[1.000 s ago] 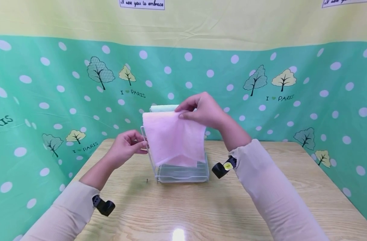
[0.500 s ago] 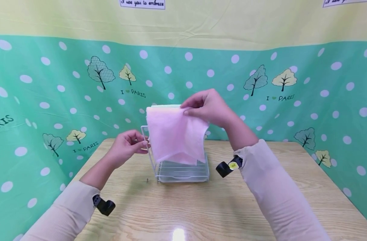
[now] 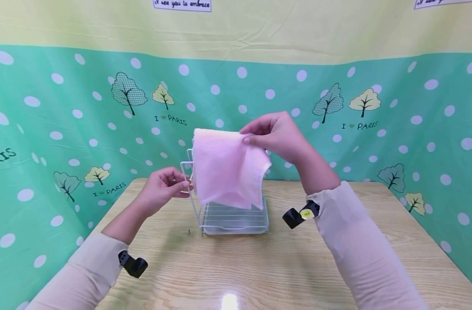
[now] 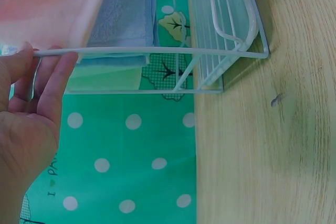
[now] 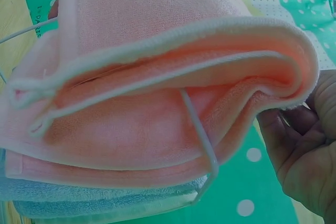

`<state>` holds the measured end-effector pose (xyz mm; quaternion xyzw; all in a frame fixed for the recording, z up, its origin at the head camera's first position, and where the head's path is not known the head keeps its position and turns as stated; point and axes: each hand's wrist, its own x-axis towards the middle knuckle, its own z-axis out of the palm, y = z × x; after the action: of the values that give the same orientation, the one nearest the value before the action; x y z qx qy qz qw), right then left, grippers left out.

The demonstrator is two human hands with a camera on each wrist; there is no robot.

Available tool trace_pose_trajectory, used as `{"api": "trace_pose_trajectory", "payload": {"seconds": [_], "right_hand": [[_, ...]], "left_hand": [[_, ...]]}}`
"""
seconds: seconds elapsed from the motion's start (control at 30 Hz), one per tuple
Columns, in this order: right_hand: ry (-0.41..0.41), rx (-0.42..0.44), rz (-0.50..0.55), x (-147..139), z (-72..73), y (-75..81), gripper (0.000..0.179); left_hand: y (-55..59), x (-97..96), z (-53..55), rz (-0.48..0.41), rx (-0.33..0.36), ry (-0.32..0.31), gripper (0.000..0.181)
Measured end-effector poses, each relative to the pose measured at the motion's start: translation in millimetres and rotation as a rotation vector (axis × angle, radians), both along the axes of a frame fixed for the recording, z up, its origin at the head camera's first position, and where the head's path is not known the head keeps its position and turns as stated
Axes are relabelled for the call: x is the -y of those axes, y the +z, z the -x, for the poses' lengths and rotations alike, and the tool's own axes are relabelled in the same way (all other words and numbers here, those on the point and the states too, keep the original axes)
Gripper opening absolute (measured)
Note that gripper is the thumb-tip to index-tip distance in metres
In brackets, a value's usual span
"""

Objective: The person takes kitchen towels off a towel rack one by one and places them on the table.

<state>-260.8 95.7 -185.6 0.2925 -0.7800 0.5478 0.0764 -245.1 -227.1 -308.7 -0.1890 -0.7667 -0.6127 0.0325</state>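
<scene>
A wire rack (image 4: 152,51) in white stands on the table, with its side frame upright. My left hand (image 3: 164,189) holds the rack's left upright between thumb and fingers. At the top right, my right hand (image 3: 276,135) pinches the folded upper edge of a pink towel (image 3: 220,172). The towel hangs doubled over in front of the rack's upper part. In the right wrist view a rack wire (image 5: 202,129) shows within the towel's open fold. A blue towel (image 4: 123,14) and a pale green towel (image 4: 105,80) hang on the rack, hidden behind the pink one in the head view.
A translucent tray (image 3: 236,219) sits at the rack's base, under its lower wires. The wooden table (image 3: 174,271) reaches back to a green dotted curtain (image 3: 84,142). A tiny dark speck (image 3: 189,231) lies left of the rack.
My right hand has moved up and to the right, drawing the pink towel with it. The pale green towel's top edge, seen before, is now covered. My left hand stays put.
</scene>
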Motion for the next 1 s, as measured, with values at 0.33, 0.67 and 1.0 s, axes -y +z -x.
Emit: {"api": "trace_pose_trajectory", "payload": {"seconds": [0.33, 0.67, 1.0], "right_hand": [[-0.053, -0.023, 0.068, -10, -5.0, 1.7, 0.016], [-0.104, -0.063, 0.104, -22, -9.0, 7.6, 0.013], [-0.130, -0.109, 0.181, -38, -13.3, 15.5, 0.013]], "left_hand": [[-0.9, 0.2, 0.3, -0.028, -0.005, -0.020, 0.008], [-2.1, 1.1, 1.3, -0.029, -0.004, -0.026, 0.008], [-2.1, 1.5, 2.6, -0.023, 0.002, -0.025, 0.007]]}}
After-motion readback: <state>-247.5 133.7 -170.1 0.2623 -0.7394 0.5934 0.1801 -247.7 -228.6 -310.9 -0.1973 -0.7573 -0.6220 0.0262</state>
